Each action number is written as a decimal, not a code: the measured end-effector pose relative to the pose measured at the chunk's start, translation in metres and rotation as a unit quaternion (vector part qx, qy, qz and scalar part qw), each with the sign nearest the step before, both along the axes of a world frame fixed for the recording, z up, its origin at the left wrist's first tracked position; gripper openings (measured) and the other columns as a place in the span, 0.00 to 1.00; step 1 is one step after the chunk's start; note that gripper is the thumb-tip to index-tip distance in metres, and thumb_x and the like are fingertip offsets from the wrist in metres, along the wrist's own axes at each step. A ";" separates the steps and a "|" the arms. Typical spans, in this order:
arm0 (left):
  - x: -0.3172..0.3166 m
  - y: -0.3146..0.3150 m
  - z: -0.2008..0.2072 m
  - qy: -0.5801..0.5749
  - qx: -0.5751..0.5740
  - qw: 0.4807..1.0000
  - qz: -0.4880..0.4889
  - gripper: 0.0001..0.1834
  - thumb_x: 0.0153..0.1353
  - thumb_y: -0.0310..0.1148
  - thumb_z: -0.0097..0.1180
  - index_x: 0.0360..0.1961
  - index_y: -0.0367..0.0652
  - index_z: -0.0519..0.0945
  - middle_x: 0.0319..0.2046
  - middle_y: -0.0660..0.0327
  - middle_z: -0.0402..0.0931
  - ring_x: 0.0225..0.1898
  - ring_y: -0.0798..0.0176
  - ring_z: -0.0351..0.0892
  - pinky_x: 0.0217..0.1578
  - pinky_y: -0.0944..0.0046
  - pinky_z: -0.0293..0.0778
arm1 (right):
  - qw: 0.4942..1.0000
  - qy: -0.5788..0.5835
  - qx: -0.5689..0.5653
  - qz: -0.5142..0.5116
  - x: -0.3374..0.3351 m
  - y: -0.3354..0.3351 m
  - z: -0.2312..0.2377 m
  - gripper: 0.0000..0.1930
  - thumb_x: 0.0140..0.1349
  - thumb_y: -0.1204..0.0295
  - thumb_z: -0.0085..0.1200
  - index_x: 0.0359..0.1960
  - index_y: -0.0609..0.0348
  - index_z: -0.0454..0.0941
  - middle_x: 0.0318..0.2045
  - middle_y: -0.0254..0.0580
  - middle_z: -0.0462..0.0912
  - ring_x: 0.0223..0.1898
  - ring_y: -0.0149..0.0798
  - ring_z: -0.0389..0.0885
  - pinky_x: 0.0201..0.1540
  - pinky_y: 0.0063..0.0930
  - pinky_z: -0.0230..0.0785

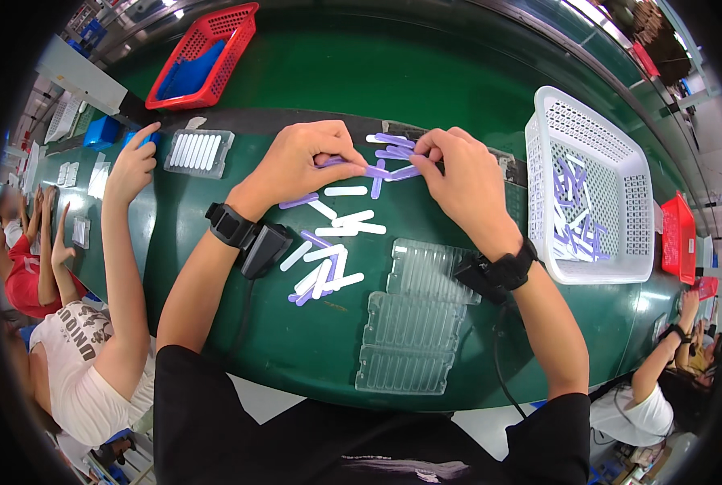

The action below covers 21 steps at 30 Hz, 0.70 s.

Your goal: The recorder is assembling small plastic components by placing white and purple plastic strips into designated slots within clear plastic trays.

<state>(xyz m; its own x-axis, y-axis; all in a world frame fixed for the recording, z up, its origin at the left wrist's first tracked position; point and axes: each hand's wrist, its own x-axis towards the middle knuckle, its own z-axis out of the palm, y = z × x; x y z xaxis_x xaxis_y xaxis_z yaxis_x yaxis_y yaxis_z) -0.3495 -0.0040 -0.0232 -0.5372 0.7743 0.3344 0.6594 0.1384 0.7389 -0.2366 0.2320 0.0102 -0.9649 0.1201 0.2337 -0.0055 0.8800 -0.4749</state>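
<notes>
Over the far part of the green table, my left hand (pixel 300 166) pinches the end of a small flat purple strip (pixel 375 172) between thumb and fingertips. Close by on the right, my right hand (pixel 470 186) has its thumb and fingers closed on another purple strip (pixel 404 173). The inner ends of these strips nearly meet; I cannot tell if they touch. More purple strips (pixel 393 152) lie just beyond my fingers. Several loose white strips (pixel 346 191), mixed with purple ones, are scattered nearer to me. Clear grooved plastic trays (pixel 413 331) lie below my right hand.
A white perforated basket (pixel 538 234) holding strips stands at the right. At the far left sits a red basket (pixel 171 103) with blue inside. A clear tray (pixel 219 170) of white strips lies near a co-worker's hand (pixel 133 166). Another red basket (pixel 678 238) is beyond the white one.
</notes>
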 end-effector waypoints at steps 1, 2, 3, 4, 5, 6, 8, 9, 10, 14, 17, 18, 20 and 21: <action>0.002 0.002 0.003 0.016 -0.011 1.000 0.019 0.09 0.58 0.30 0.74 0.41 0.45 0.91 0.28 0.69 0.75 0.23 0.71 0.62 0.26 0.67 0.58 | 1.000 -0.007 0.010 -0.003 0.003 0.003 0.001 0.06 0.63 0.68 0.67 0.35 0.56 0.86 0.30 0.41 0.84 0.36 0.49 0.86 0.39 0.44 0.77; 0.003 0.005 0.005 0.033 -0.023 0.999 0.037 0.07 0.60 0.29 0.71 0.40 0.44 0.90 0.28 0.68 0.76 0.23 0.70 0.62 0.26 0.67 0.59 | 1.000 -0.013 0.020 -0.006 0.006 0.006 0.001 0.06 0.62 0.68 0.66 0.35 0.56 0.86 0.32 0.42 0.84 0.36 0.49 0.86 0.40 0.44 0.77; 0.004 0.009 0.006 0.033 -0.022 0.999 0.034 0.07 0.60 0.29 0.71 0.40 0.44 0.90 0.28 0.68 0.76 0.23 0.70 0.62 0.26 0.67 0.59 | 1.000 -0.013 0.021 -0.008 0.009 0.009 0.003 0.06 0.62 0.68 0.66 0.35 0.56 0.86 0.32 0.42 0.84 0.36 0.49 0.86 0.40 0.44 0.77; 0.006 0.012 0.006 0.054 -0.023 0.997 0.048 0.05 0.63 0.30 0.69 0.39 0.44 0.88 0.28 0.67 0.77 0.23 0.69 0.64 0.26 0.67 0.61 | 1.000 -0.029 -0.001 -0.003 0.010 0.013 0.004 0.06 0.63 0.69 0.66 0.35 0.56 0.86 0.32 0.44 0.84 0.37 0.49 0.86 0.41 0.44 0.77; 0.007 0.016 0.006 0.074 -0.023 0.995 0.062 0.04 0.65 0.31 0.67 0.38 0.43 0.87 0.28 0.65 0.78 0.23 0.68 0.65 0.27 0.66 0.62 | 0.999 -0.045 -0.024 0.003 0.012 0.016 0.004 0.06 0.63 0.69 0.65 0.36 0.57 0.86 0.32 0.45 0.84 0.38 0.50 0.85 0.41 0.44 0.77; 0.006 0.019 0.005 0.074 -0.022 0.995 0.057 0.04 0.65 0.31 0.67 0.38 0.43 0.87 0.28 0.65 0.78 0.23 0.68 0.65 0.27 0.66 0.62 | 0.999 -0.044 -0.023 -0.002 0.013 0.017 0.004 0.06 0.63 0.69 0.65 0.36 0.57 0.86 0.32 0.45 0.84 0.38 0.50 0.85 0.41 0.44 0.77; 0.000 0.025 0.003 0.091 -0.033 0.992 0.077 0.06 0.69 0.33 0.62 0.42 0.45 0.85 0.27 0.64 0.78 0.24 0.67 0.70 0.28 0.64 0.66 | 1.000 -0.006 -0.018 0.014 0.013 0.021 -0.001 0.06 0.65 0.70 0.63 0.36 0.59 0.85 0.32 0.46 0.85 0.39 0.51 0.85 0.41 0.45 0.76; -0.004 0.028 0.004 0.089 -0.031 0.993 0.072 0.06 0.69 0.33 0.62 0.42 0.45 0.85 0.27 0.64 0.78 0.24 0.67 0.70 0.28 0.64 0.66 | 0.999 0.020 -0.008 0.046 0.013 0.025 -0.001 0.06 0.66 0.71 0.61 0.38 0.60 0.85 0.33 0.47 0.86 0.37 0.54 0.84 0.41 0.44 0.76; -0.008 0.031 0.005 0.070 -0.049 0.993 0.078 0.08 0.71 0.34 0.59 0.46 0.45 0.85 0.27 0.63 0.79 0.25 0.64 0.73 0.29 0.62 0.67 | 0.999 0.018 -0.006 0.041 0.015 0.027 0.000 0.06 0.66 0.71 0.61 0.38 0.60 0.85 0.33 0.47 0.86 0.37 0.54 0.84 0.41 0.44 0.76; -0.006 0.032 0.007 0.072 -0.088 0.990 0.084 0.15 0.73 0.30 0.52 0.57 0.43 0.81 0.32 0.57 0.84 0.30 0.53 0.82 0.33 0.54 0.75 | 0.991 -0.028 -0.121 -0.043 0.027 0.031 0.008 0.06 0.70 0.73 0.58 0.43 0.62 0.84 0.31 0.45 0.86 0.29 0.40 0.82 0.37 0.31 0.73; 0.000 0.030 0.002 0.206 -0.095 0.972 0.058 0.19 0.71 0.27 0.51 0.60 0.41 0.80 0.39 0.51 0.87 0.36 0.46 0.85 0.39 0.49 0.79 | 0.946 -0.057 -0.318 -0.003 0.046 0.032 0.006 0.15 0.74 0.75 0.53 0.59 0.56 0.82 0.30 0.32 0.80 0.29 0.24 0.72 0.33 0.24 0.67; 0.002 0.029 0.003 0.204 -0.098 0.972 0.060 0.19 0.71 0.27 0.51 0.60 0.41 0.80 0.39 0.51 0.87 0.36 0.46 0.85 0.39 0.49 0.79 | 0.946 -0.060 -0.319 -0.001 0.052 0.029 0.006 0.15 0.74 0.75 0.53 0.59 0.56 0.82 0.30 0.32 0.80 0.29 0.24 0.72 0.33 0.24 0.67; 0.002 0.029 0.010 0.242 -0.155 0.956 0.055 0.19 0.69 0.27 0.52 0.60 0.39 0.80 0.44 0.46 0.86 0.41 0.42 0.86 0.44 0.47 0.81 | 0.968 -0.063 -0.237 0.050 0.064 0.024 0.010 0.16 0.74 0.78 0.51 0.59 0.54 0.83 0.30 0.33 0.77 0.28 0.26 0.70 0.32 0.26 0.64; 0.001 0.030 0.015 0.290 -0.112 0.949 0.051 0.18 0.69 0.26 0.52 0.58 0.38 0.81 0.34 0.49 0.85 0.31 0.50 0.84 0.35 0.53 0.79 | 0.975 -0.045 -0.199 0.090 0.068 0.024 0.012 0.16 0.73 0.79 0.50 0.57 0.54 0.85 0.30 0.35 0.76 0.28 0.28 0.69 0.32 0.27 0.63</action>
<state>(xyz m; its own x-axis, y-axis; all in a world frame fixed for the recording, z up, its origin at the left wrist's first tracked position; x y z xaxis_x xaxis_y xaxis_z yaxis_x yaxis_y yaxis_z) -0.3489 0.0262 -0.0082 -0.3893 0.8142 0.4308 0.9209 0.3344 0.2001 -0.1684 0.2561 0.0226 -0.9932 0.0117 0.1161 -0.0846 0.6139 -0.7848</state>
